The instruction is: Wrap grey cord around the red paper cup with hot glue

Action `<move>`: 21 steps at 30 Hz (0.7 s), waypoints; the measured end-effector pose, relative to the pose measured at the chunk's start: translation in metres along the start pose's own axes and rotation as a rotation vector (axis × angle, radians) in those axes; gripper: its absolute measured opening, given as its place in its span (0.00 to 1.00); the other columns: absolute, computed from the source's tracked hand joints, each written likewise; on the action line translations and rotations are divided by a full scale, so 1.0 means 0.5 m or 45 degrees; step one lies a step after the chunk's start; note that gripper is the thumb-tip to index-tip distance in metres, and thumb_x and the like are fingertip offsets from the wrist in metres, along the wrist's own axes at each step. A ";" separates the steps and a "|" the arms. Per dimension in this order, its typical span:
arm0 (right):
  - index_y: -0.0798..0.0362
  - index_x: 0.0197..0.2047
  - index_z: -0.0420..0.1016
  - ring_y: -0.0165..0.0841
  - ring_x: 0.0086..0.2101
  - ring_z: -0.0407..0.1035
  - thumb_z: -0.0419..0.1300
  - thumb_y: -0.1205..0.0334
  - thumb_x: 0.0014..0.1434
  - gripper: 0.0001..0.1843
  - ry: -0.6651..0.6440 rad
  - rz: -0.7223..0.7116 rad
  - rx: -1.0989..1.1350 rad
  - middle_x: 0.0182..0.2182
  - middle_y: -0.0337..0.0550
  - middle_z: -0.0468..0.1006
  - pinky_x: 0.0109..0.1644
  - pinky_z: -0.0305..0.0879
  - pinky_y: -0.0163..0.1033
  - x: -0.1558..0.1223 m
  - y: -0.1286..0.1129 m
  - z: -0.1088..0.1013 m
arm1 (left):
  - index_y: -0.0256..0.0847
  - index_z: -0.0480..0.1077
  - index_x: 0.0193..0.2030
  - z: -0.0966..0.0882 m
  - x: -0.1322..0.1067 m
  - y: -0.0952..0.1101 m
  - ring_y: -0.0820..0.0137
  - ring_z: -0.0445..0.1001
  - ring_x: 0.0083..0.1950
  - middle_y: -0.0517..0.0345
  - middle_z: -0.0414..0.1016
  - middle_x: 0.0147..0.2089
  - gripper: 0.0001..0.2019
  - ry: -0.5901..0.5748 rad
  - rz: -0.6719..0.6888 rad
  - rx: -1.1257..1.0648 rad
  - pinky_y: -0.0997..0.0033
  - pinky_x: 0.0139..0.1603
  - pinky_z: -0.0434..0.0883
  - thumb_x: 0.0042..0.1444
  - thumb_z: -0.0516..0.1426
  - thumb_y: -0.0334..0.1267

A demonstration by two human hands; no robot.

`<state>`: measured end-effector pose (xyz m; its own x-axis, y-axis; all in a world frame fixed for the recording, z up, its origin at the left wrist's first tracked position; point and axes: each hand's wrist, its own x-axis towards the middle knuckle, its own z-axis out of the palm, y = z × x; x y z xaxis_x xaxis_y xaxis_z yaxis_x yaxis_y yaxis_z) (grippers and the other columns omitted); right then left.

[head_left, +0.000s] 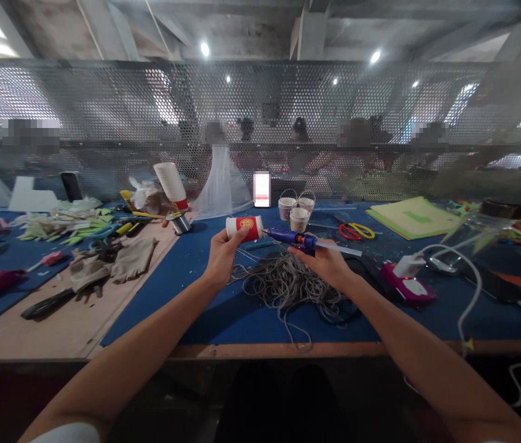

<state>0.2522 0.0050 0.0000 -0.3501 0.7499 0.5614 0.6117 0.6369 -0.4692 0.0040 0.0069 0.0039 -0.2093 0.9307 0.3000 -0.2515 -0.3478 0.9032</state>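
My left hand [226, 251] is closed around a red and white paper cup [247, 227], which lies sideways with one end towards the right. In my right hand [322, 257] is a blue glue gun [293, 237] with a clear glue stick poking out of its back. The gun's nozzle points left and is at the cup's right end; whether it touches cannot be made out. Below both hands lies a tangled heap of grey cord [290, 286] on the blue table mat [163, 311]. Behind the gun stand several small wrapped cups with thin handles [299, 218].
Stacked paper cups [169, 181] and a wire spool [179, 223] stand at the back left, near gloves [133, 259]. Right of centre are scissors [356, 231], coloured sheets [414, 217], a purple power strip [410, 290] with a white cable, and a big jar [481, 231]. A perforated screen [126, 135] rises behind.
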 end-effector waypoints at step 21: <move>0.50 0.39 0.73 0.36 0.25 0.71 0.58 0.43 0.64 0.18 -0.021 0.014 -0.002 0.22 0.38 0.75 0.29 0.61 0.37 -0.002 -0.004 -0.001 | 0.37 0.79 0.37 -0.001 0.001 0.001 0.70 0.73 0.35 0.55 0.79 0.34 0.15 0.008 -0.001 -0.017 0.69 0.38 0.69 0.49 0.69 0.46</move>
<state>0.2518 0.0029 0.0009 -0.3551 0.7597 0.5448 0.6164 0.6284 -0.4745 0.0034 0.0072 0.0047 -0.2148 0.9304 0.2971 -0.2643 -0.3482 0.8994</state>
